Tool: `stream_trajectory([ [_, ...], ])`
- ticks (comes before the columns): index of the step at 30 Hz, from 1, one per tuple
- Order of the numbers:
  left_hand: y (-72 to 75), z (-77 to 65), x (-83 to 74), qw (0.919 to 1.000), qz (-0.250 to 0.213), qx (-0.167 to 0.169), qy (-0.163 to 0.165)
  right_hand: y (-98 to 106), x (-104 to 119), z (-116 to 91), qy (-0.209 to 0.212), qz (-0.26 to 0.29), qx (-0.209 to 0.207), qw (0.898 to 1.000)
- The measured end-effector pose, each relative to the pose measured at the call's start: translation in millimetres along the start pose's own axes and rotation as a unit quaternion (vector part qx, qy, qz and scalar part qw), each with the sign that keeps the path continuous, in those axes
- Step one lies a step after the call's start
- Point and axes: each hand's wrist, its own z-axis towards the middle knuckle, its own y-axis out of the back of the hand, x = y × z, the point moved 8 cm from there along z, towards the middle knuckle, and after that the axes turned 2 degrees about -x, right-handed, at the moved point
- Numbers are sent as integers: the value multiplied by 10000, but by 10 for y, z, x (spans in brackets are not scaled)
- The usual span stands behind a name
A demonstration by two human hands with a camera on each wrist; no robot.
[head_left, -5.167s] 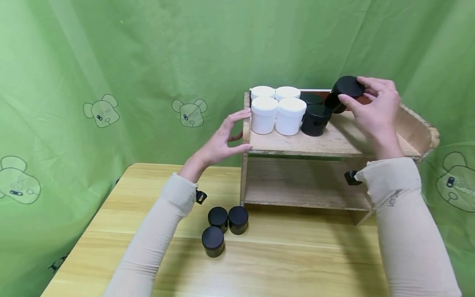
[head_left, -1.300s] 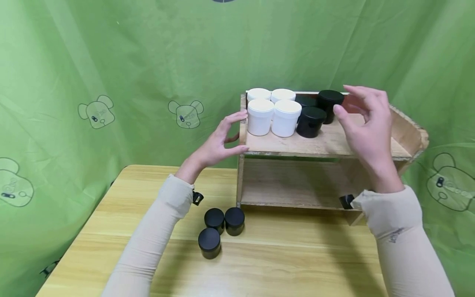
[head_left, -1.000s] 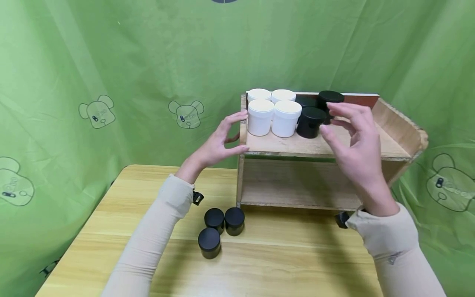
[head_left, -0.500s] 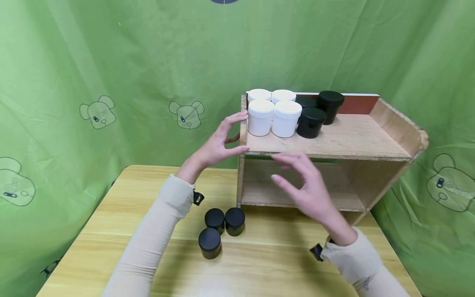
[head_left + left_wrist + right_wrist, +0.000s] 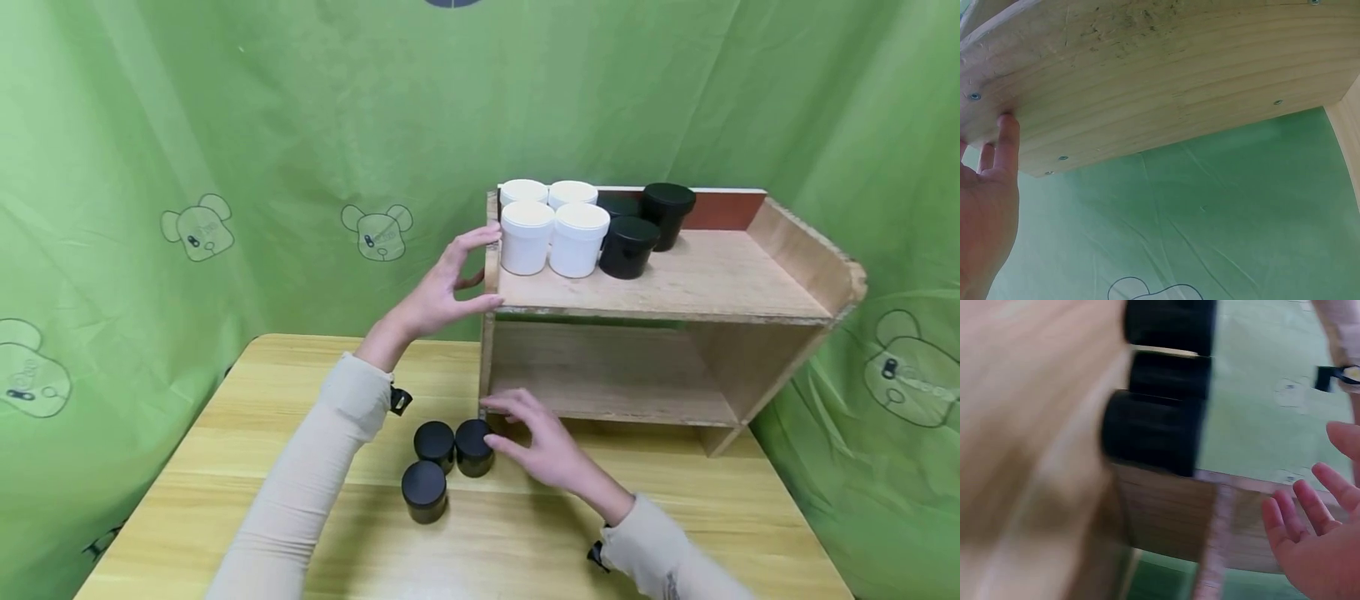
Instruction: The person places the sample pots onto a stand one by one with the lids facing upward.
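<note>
My left hand (image 5: 438,293) rests its fingertips against the left side panel (image 5: 491,275) of a wooden shelf. In the left wrist view a straight finger (image 5: 1007,147) touches the panel's outer face. My right hand (image 5: 546,450), fingers spread and relaxed, is just right of a black lidded jar (image 5: 472,450) on the table, with the thumb near its lid. Two more black jars, one behind (image 5: 433,440) and one in front (image 5: 423,487), stand beside it. The right wrist view shows the right fingers apart from the jars (image 5: 1150,431), with nothing held.
Several white jars (image 5: 579,246) stand at the left of the shelf's top board (image 5: 735,279). Three black jars (image 5: 628,250) stand to their right, one mostly hidden. A lower board (image 5: 607,379) lies beneath. The wooden table (image 5: 300,392) meets a green curtain (image 5: 300,125).
The black jar my right hand held now stands on the top shelf. That hand has let go and moved down-left to the table jars. My left hand keeps its place on the panel.
</note>
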Motion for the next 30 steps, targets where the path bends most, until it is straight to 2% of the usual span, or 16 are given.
stream_trajectory([
  [4, 10, 2, -3, 10000, -15, -25, -19, -229, -149, -9, -201, -320, 439, 9983],
  [7, -2, 7, -5, 10000, -13, 6, -15, -322, -219, -22, -304, -519, 552, 9967],
  [15, 1, -2, 1, 10000, 0, -9, 0, -441, -286, -1, -278, -875, 505, 9945],
  [24, -13, 5, 15, 10000, -24, 6, 8, -492, -359, -28, -372, -987, 464, 9933],
  [30, -4, -1, 18, 10000, -26, -23, 67, -555, -346, -37, -152, -1104, 481, 9926],
])
